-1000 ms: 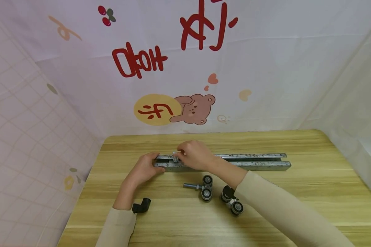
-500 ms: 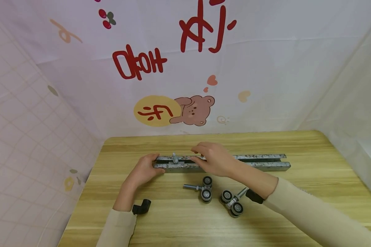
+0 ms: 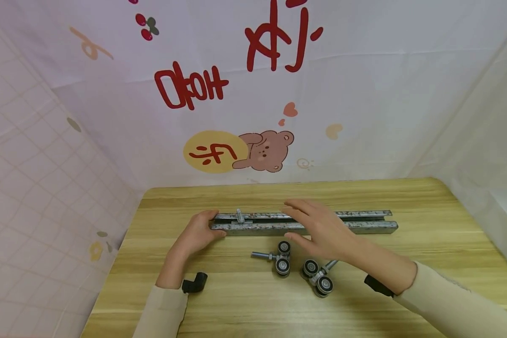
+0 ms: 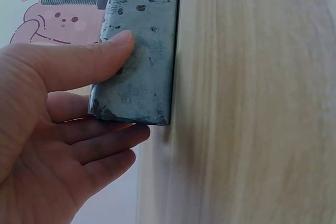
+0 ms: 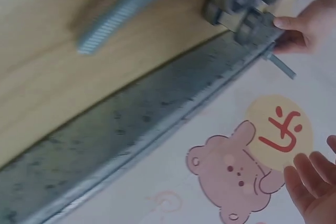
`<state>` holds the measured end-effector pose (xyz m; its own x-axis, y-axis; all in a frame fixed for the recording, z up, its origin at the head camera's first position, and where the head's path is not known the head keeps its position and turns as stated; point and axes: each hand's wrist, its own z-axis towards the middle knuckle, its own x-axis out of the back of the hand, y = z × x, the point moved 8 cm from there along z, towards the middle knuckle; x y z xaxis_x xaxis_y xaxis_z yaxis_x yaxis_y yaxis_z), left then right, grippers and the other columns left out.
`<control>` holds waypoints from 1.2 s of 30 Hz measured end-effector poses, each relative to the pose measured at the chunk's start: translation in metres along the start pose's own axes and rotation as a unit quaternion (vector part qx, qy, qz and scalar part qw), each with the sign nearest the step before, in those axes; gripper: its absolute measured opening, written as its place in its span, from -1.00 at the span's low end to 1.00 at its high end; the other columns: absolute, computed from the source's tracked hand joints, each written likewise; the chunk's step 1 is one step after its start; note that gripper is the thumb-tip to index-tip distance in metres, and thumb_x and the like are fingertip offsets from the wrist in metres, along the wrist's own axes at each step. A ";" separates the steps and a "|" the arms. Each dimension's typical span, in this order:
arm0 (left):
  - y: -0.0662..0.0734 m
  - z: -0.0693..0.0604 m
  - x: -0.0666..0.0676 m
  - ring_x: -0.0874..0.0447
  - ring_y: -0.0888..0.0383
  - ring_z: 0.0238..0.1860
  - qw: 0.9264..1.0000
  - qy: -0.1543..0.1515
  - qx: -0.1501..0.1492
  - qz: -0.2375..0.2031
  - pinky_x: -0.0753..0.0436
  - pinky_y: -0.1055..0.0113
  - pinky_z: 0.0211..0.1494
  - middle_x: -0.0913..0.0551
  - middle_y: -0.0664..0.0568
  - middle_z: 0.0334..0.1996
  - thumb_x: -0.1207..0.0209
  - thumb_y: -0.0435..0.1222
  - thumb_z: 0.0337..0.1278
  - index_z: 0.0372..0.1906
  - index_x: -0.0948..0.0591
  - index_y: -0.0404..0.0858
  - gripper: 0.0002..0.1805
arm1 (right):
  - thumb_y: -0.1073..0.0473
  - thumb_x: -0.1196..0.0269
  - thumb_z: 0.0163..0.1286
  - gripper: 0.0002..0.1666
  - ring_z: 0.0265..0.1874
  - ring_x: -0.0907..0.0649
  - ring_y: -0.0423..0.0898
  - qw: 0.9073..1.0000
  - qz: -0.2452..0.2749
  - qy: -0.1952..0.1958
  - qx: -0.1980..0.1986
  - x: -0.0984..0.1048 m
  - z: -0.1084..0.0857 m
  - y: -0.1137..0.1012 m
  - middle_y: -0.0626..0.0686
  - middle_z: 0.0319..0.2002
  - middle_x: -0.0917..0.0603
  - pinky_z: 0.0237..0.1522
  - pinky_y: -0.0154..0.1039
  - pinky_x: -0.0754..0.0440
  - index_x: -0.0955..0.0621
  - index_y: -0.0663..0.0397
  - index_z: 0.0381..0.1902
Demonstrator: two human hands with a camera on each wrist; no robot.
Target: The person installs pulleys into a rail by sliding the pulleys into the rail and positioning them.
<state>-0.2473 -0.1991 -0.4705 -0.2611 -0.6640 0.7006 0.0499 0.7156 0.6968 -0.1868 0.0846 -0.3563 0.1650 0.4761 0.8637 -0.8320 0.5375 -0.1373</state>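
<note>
The metal rail [image 3: 264, 229], a long, blotched channel, lies crosswise on the worktop [image 3: 236, 310] with its slot upward. A threaded bolt [image 3: 240, 216] with a hex nut rises from the slot near the rail's left end, its flat plate seated between the two lips. My left hand [image 3: 200, 230] grips that left end: the thumb presses the rail's near face, with fingers at the far side and around the end. My right hand [image 3: 321, 227] hovers over the right half of the rail, apart from it, fingers spread wide and thumb well away from them. On the near side of the rail, below its middle, rests a roller trolley [image 3: 282, 257], its stud pointing toward the rail's left end. Nearer to me and farther right along the rail sits a second trolley [image 3: 317, 277], its stud slanting toward the rail's right end, partly under my right hand. Beyond the rail's far side hangs a pale backdrop [image 3: 363, 94], printed with red characters and a pink bear [image 3: 268, 151] behind the rail's left half.
</note>
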 end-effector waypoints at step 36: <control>0.001 -0.001 -0.002 -0.27 -0.30 0.53 1.000 0.003 0.002 0.004 -0.45 -0.22 0.45 -0.35 -0.36 0.51 -0.44 -0.27 0.29 0.55 -0.32 -0.46 -0.15 | -0.15 -0.62 0.05 -0.13 0.19 -0.64 0.12 0.993 -0.041 -0.107 -0.025 -0.014 -0.126 0.033 0.16 0.22 -0.65 0.18 0.14 -0.66 -0.65 0.16 0.24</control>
<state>-0.2457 -0.1975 -0.4712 -0.2542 -0.6596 0.7074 0.0489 0.7217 0.6905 -0.1501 0.1837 -0.4343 0.1102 0.2725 0.9558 -0.7924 0.6045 -0.0810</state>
